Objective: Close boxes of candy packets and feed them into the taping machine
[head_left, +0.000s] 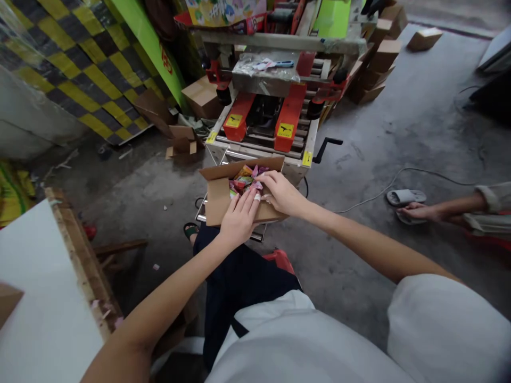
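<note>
An open cardboard box [219, 202] sits on the rollers right in front of me, its far and left flaps spread outward. Small shiny packets [244, 173] in red, purple, orange and green fill it. My left hand [240, 215] lies over the near side of the box, fingers stretched out flat on the packets. From the right reaches my right hand [282, 194], its bent fingertips touching the purple packets, with a gap between the thumb and forefinger. A white band or tape shows around one left finger.
Behind the box stands a roller machine with red guides [287, 119] and a black crank [329, 149]. Cardboard boxes [375, 69] are stacked at its right. A white table [35, 276] is at left. At right, another person's foot [419, 211] is near a grey slipper [405, 197] and a cable.
</note>
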Demonstrator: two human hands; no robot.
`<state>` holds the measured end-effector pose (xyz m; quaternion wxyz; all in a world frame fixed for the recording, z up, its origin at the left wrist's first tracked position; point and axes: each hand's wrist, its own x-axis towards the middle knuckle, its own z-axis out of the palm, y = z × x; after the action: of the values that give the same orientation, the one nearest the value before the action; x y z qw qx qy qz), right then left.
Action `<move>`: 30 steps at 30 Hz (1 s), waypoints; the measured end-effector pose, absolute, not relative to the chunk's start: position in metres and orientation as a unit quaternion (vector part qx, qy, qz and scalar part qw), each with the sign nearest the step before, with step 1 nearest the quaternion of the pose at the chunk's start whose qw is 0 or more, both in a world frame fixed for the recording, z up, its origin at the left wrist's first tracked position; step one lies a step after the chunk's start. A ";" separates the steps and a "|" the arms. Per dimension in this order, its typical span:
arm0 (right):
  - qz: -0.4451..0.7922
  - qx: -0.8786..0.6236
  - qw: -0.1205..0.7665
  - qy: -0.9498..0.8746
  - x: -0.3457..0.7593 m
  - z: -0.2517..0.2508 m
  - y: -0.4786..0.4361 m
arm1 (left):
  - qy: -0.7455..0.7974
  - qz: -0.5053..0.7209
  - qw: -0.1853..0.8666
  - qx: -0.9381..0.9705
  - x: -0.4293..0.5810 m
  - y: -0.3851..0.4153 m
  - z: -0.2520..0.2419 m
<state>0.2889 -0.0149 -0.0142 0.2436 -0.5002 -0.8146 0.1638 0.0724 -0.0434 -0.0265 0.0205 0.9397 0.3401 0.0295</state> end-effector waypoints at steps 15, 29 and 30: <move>0.172 -0.467 -0.136 -0.856 0.241 0.026 0.056 | 0.382 0.040 -0.002 0.923 0.086 -0.032 -0.021; 0.060 -0.459 0.258 -0.848 0.246 -0.005 0.030 | 0.382 0.052 -0.009 0.922 0.089 -0.032 -0.026; 0.045 -0.474 0.274 -0.836 0.242 0.002 0.033 | 0.382 0.052 -0.006 0.923 0.089 -0.031 -0.026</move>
<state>0.2421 0.0331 0.0022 0.2740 -0.4739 -0.8357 0.0448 0.0894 -0.0307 -0.0260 -0.0058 0.9226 0.3822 0.0519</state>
